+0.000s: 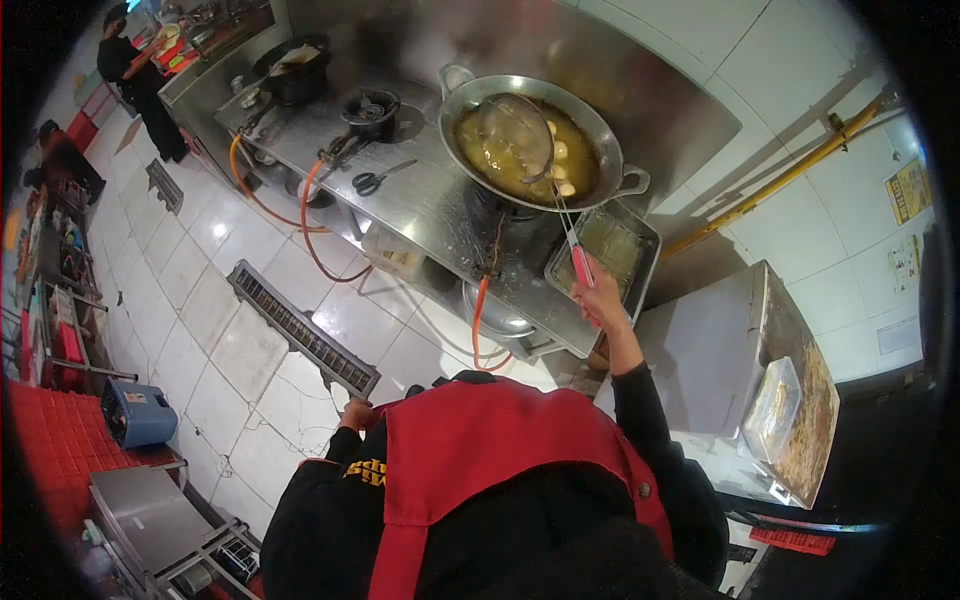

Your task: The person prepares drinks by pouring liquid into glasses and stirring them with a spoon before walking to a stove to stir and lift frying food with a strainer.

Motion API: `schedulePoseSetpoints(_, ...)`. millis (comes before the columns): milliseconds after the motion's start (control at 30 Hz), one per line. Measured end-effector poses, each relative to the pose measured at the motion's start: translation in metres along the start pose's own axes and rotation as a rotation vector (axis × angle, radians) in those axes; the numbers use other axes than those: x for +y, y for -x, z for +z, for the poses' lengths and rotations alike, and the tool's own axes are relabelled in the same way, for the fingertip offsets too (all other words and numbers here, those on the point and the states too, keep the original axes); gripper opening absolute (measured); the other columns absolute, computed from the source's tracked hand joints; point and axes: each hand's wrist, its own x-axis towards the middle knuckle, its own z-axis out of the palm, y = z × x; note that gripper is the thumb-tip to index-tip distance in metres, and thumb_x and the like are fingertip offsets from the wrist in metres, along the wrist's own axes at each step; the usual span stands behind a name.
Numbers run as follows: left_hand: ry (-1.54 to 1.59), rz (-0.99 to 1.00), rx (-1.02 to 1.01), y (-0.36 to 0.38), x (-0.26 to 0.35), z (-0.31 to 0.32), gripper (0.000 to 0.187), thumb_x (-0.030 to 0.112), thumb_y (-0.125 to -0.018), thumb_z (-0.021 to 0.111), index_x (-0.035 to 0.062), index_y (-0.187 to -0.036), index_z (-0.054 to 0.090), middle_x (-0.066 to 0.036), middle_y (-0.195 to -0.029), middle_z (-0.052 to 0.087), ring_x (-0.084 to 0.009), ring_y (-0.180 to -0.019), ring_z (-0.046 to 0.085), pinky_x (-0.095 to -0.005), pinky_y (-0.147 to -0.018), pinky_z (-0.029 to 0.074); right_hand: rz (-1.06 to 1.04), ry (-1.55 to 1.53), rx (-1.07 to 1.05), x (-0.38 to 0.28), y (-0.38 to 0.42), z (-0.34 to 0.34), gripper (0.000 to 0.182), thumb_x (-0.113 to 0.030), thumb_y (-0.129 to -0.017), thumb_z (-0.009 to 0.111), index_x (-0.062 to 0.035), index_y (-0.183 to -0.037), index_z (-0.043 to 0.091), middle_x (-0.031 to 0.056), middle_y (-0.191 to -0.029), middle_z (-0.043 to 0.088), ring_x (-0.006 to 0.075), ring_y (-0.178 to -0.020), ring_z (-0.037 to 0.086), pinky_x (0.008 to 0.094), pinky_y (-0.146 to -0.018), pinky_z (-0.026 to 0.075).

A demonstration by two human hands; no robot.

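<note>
The right hand (598, 300) is raised toward the far counter and closed around the red handle of a wire skimmer (515, 135), whose round mesh basket sits in the wok (530, 140), over the left part of the oil. The wok stands on a burner at the right end of the steel counter (430, 200) and holds yellow-brown oil with several pale pieces (560, 165) floating at its right side. Just near and right of the wok, a steel tray (605, 245) rests on the counter's corner, beside the hand. The left hand (357, 412) hangs low by the red apron (480, 450), over the tiled floor; whether it grips anything I cannot tell. Scissors (372, 181) lie on the counter left of the wok, with a bare burner (372, 108) farther left and a dark wok (297, 68) beyond it. Orange hoses (310, 230) loop under the counter. At the far left a person in black (140, 85) stands at another counter.
</note>
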Motion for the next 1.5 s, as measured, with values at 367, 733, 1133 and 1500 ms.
schedulePoseSetpoints(367, 0.015, -0.055, 0.101, 0.009, -0.003, 0.007, 0.029, 0.030, -0.068, 0.055, 0.0120, -0.088, 0.065, -0.014, -0.090, 0.062, -0.0263, -0.086, 0.061, -0.0360, -0.075, 0.048, 0.034, -0.151, 0.080, 0.001, -0.054, -0.022, 0.058, -0.001, -0.075, 0.052, -0.0147, -0.129, 0.035, 0.0067, -0.062, 0.054, 0.0113, -0.037, 0.043, 0.0274, -0.031, 0.036)
schedulePoseSetpoints(733, -0.075, -0.083, 0.193, 0.018, -0.001, 0.009, 0.024, 0.021, -0.067, 0.055, 0.0062, -0.084, 0.064, -0.017, -0.091, 0.061, -0.0310, -0.084, 0.059, -0.0394, -0.072, 0.048, -0.007, 0.246, 0.431, 0.001, -0.073, -0.037, 0.061, -0.002, -0.073, 0.050, -0.0113, -0.130, 0.032, 0.0156, -0.067, 0.058, 0.0225, -0.047, 0.057, 0.0330, -0.037, 0.044)
schedulePoseSetpoints(1133, 0.171, 0.012, 0.378, 0.038, 0.001, 0.013, 0.039, 0.035, -0.061, 0.067, 0.0013, -0.079, 0.064, -0.019, -0.083, 0.062, -0.0339, -0.079, 0.060, -0.0393, -0.069, 0.049, 0.128, -0.617, -0.024, -0.002, -0.108, -0.001, 0.020, 0.000, -0.079, 0.048, -0.0051, -0.096, 0.040, 0.0069, -0.064, 0.050, 0.0111, -0.043, 0.044, 0.0260, -0.035, 0.039)
schedulePoseSetpoints(1500, 0.404, -0.113, 0.140, 0.015, -0.062, 0.052, 0.057, 0.046, -0.052, 0.075, -0.0050, -0.075, 0.062, -0.018, -0.081, 0.063, -0.0254, -0.077, 0.063, -0.0354, -0.062, 0.049, 0.107, -0.824, -0.242, -0.031, -0.113, 0.029, 0.015, -0.002, -0.081, 0.047, -0.0043, -0.095, 0.043, 0.0084, -0.069, 0.048, 0.0100, -0.046, 0.043, 0.0239, -0.036, 0.037)
